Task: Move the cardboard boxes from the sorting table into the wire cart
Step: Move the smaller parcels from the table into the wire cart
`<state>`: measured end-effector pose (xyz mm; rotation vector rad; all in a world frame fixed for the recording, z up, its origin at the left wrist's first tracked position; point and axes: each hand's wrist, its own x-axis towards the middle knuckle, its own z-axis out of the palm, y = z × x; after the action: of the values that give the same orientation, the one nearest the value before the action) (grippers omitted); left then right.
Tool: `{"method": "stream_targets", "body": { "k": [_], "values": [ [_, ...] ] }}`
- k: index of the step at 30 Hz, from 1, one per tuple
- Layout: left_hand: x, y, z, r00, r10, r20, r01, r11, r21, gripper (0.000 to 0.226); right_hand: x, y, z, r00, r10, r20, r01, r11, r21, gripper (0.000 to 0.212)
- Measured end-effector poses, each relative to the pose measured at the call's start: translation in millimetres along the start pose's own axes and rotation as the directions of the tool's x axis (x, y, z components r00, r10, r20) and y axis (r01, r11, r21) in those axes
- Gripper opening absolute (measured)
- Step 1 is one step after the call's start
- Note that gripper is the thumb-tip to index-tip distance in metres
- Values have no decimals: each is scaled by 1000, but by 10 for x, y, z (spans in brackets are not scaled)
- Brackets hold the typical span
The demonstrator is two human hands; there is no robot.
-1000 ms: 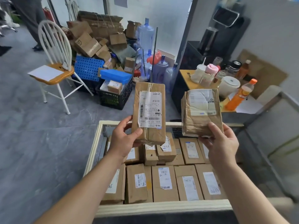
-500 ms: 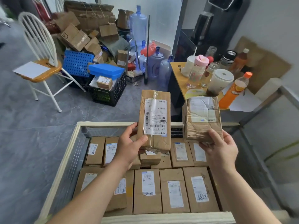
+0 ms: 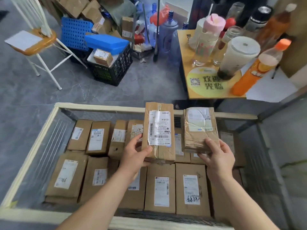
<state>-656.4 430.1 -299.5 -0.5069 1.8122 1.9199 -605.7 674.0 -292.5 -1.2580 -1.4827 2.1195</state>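
Left hand (image 3: 135, 156) and right hand (image 3: 216, 156) each clamp the lower end of a cardboard box, tall (image 3: 158, 131) and crumpled (image 3: 200, 130), above the packed wire cart (image 3: 56, 110); such end-only grips risk tipping onto the rows below

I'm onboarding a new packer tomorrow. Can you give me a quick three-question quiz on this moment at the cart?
1. True or false: each hand holds one box above the wire cart.
2. Which held box looks more crumpled? A) the left hand's box B) the right hand's box
3. Fill in: the boxes already in the cart lie with their labels facing ____.

Key:
1. True: the left hand and the right hand each grip a box at its lower end.
2. B
3. up
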Motion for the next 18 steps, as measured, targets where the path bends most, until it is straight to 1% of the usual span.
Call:
{"method": "stream_targets", "body": {
  "k": [4,9,13,18],
  "values": [
    [264,-392,159,997,-80,-10,80,997,7,64,288,335,-102,998,45,-35,-47,997,-60,46],
    [582,-857,289,990,-138,-35,139,990,30,64,626,738,-146,994,90,-70,-96,991,-97,45],
    [827,-1130,339,989,-140,-51,142,988,55,65,865,1038,-136,990,115,-82,-124,986,-112,41],
    [1093,-1388,380,984,-142,-110,148,988,45,62,1146,1345,-95,985,143,-93,-153,982,-112,37]
  ]
}}
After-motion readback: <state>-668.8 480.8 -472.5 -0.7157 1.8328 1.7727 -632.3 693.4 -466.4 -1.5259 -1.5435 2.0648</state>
